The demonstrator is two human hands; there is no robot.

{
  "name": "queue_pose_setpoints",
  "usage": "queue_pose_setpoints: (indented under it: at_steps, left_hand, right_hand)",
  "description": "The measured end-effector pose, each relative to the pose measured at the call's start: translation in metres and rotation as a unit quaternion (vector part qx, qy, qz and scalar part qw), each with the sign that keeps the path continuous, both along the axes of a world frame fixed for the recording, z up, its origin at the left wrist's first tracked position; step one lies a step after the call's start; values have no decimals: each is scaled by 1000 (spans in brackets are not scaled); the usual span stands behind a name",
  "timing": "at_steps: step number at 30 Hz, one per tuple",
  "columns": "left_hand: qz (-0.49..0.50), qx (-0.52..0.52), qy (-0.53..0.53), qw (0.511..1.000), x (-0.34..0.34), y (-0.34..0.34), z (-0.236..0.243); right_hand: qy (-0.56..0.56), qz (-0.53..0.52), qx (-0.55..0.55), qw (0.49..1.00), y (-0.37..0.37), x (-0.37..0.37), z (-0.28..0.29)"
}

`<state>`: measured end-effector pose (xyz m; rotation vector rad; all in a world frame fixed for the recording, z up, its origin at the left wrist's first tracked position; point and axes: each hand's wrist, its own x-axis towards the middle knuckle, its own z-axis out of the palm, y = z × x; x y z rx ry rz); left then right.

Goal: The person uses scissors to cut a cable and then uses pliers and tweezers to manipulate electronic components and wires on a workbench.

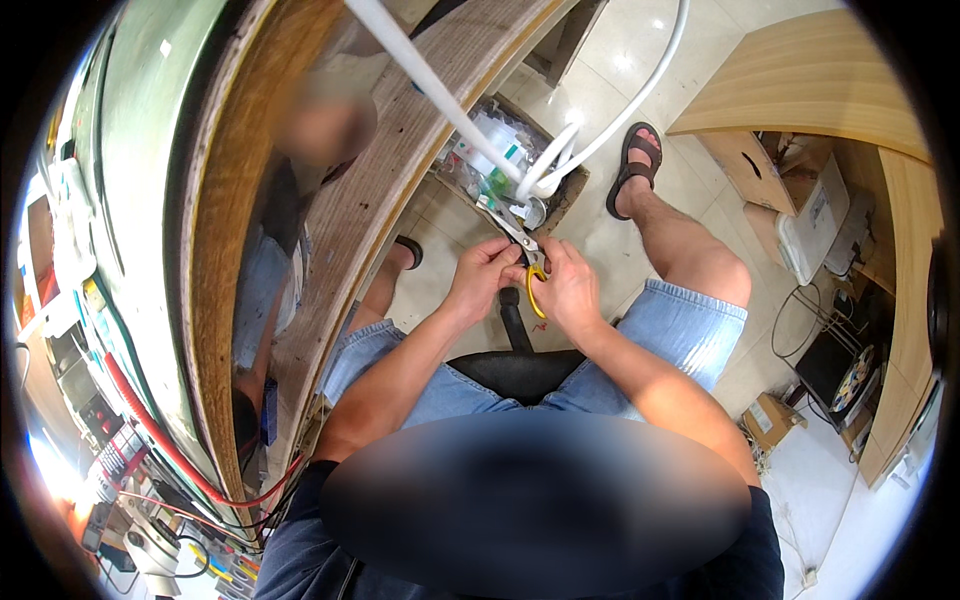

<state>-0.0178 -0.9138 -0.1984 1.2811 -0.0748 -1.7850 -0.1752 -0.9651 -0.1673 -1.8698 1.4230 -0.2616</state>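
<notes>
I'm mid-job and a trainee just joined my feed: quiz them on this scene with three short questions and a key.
1. Which hand holds the scissors?
2. True or false: the scissors have a red handle.
3. Pick one. Beyond the hands, the box is:
A) covered by a lid
B) empty
C) open, with jumbled items inside

Key:
1. The right hand.
2. False; the handle is yellow.
3. C
</notes>
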Motion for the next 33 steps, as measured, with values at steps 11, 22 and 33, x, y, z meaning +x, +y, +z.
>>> queue_pose_setpoints:
  at_steps: [11, 22, 33]
  left_hand:
    - [-23, 19, -40, 999, 0, 0, 6]
    - [-35, 33, -49, 998, -1, 3, 0]
    - [-1, 47, -45, 998, 0, 2, -3]
  right_hand:
    - [0, -11, 27, 1000, 1, -1, -5]
    - [-8, -19, 59, 998, 3, -5, -17]
    - [43, 20, 50, 998, 0, 1, -2]
